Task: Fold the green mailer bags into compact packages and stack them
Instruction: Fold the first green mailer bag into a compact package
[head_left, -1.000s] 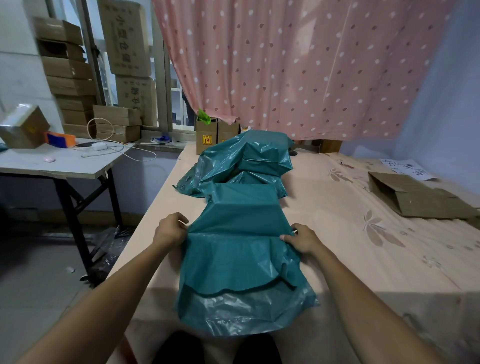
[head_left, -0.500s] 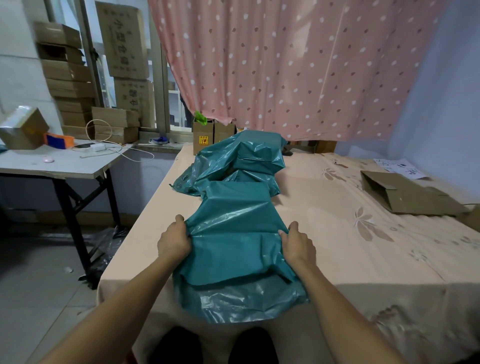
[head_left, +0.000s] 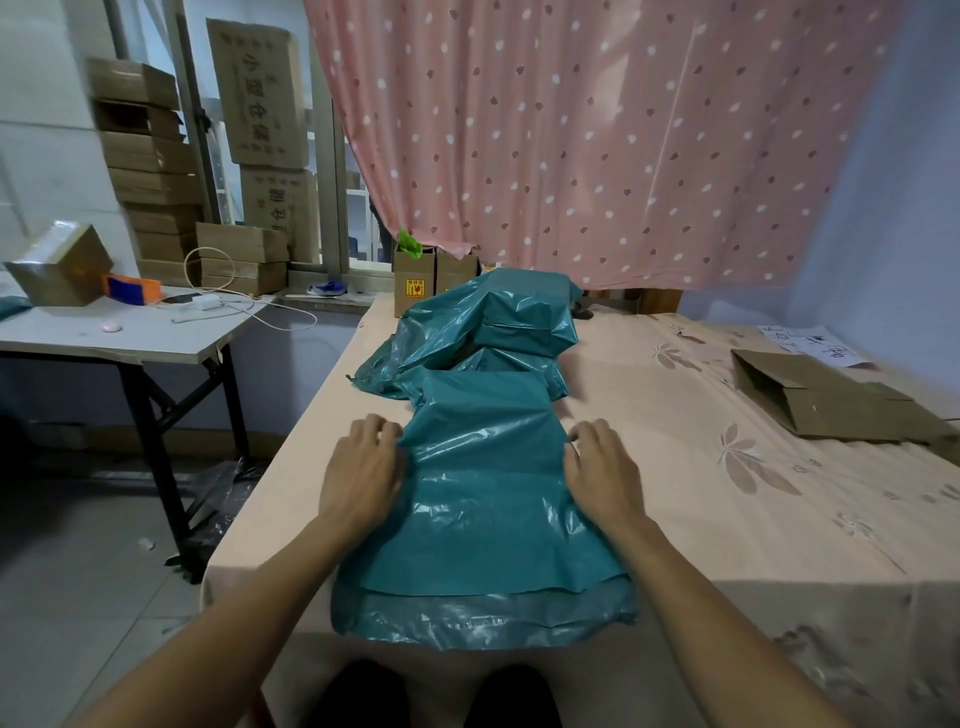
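Note:
A green mailer bag (head_left: 483, 499) lies lengthwise on the peach bedsheet (head_left: 675, 467) in front of me, its near end hanging over the front edge. My left hand (head_left: 363, 467) grips its left edge and my right hand (head_left: 597, 462) grips its right edge, fingers curled onto the plastic. Beyond it a heap of green mailer bags (head_left: 483, 332) is piled up, with a folded package on top.
A flattened cardboard box (head_left: 826, 400) lies on the right of the bed, a printed paper (head_left: 810, 345) behind it. Small cartons (head_left: 434, 280) stand at the bed's head under a pink curtain. To the left, a white folding table (head_left: 130, 332) and stacked boxes (head_left: 150, 171).
Both hands have slid forward along the bag's side edges, away from me. The bag's upper layer lies flatter and more spread than before.

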